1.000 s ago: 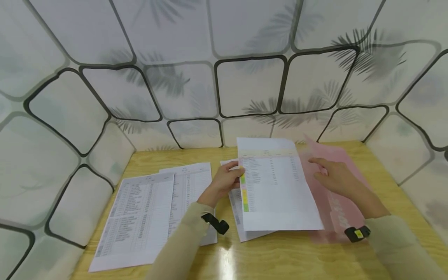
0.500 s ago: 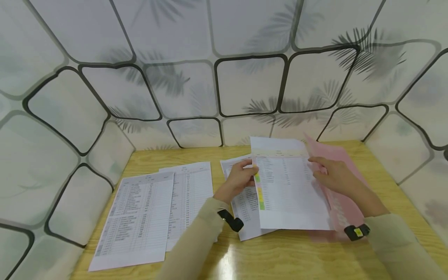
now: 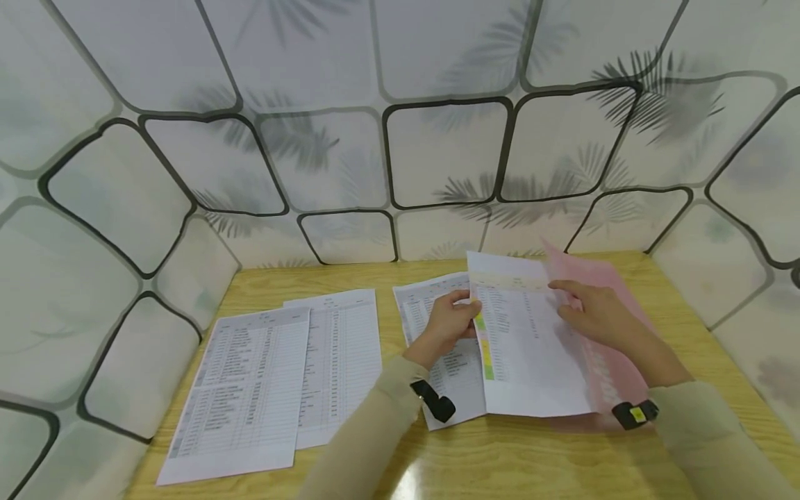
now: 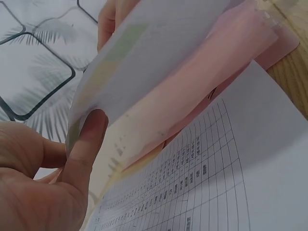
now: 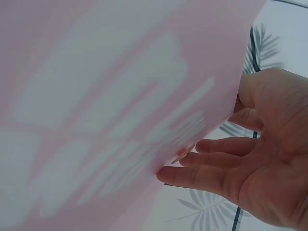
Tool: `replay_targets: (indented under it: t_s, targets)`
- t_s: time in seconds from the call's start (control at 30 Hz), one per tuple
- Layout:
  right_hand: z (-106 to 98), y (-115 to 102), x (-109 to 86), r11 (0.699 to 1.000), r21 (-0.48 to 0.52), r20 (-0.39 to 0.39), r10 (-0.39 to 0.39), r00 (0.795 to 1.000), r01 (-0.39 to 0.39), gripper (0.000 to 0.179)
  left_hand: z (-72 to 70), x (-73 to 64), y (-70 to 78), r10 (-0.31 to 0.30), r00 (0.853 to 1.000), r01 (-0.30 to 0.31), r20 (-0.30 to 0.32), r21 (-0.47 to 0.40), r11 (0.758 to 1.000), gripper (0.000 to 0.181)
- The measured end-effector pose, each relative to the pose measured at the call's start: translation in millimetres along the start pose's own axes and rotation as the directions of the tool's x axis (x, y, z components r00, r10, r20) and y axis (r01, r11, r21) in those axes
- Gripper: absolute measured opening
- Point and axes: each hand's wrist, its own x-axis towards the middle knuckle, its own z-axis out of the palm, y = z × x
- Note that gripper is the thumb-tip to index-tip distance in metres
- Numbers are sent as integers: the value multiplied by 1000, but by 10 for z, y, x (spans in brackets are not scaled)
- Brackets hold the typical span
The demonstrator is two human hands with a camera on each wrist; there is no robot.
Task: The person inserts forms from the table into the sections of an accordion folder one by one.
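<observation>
Held sheet (image 3: 537, 368) tilts, header toward wall (image 3: 446, 156); long axis likewise.

Table (image 3: 494, 458): leftmost printed sheet (image 3: 240, 396) over second sheet (image 3: 346, 361); third sheet (image 3: 460, 378) right, partly beneath held sheet (image 3: 531, 354); folder (image 3: 615, 375) rightmost; wall (image 3: 444, 153) behind.

Four sheets show: two toward the desk's left edge, one (image 3: 244, 396) nearer the left edge and one (image 3: 342, 361) beside it; a third sheet (image 3: 459, 371) midway between the left and right edges; and a fourth sheet (image 3: 531, 354) overlapping it on the right. One folder (image 3: 609, 368) sits toward the right edge. There are two hands, one left hand (image 3: 446, 325) and one right hand (image 3: 596, 314), two sleeves, two wrist cameras, the left one (image 3: 434, 401) and the right one (image 3: 635, 415), and one desk (image 3: 319, 278).
</observation>
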Motion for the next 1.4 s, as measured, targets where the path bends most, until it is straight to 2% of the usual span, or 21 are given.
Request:
replay_targets:
  t_s: [0.17,0.23,0.4,0.67,0.83,1.1,1.4]
  targets:
    - [12,5,4,1000,0,-13,-4,1000,4,44,10,23,-15,23,997,-23,-73,12,1000,38]
    - [13,9,6,1000,2,-13,-1,1000,1,44,19,30,-17,28,996,-27,-84,18,999,37]
    - [8,8,-4,1000,2,-5,13,1000,-13,45,76,21,-6,9,999,-7,-46,53,999,38]
    - [17,-27,-22,999,22,-5,37,999,-37,47,142,14,-4,-60,998,60,18,30,998,45]
    - [16,-38,-32,999,26,6,41,999,-41,47,194,64,-45,-58,997,58,42,5,998,43]
    - [15,-55,-29,999,36,-3,36,999,-36,48,329,69,-121,-12,1000,12,27,2,1000,43]
    - [18,-65,-27,999,37,-15,31,999,-31,48,420,53,-142,-23,1000,23,4,21,1000,43]
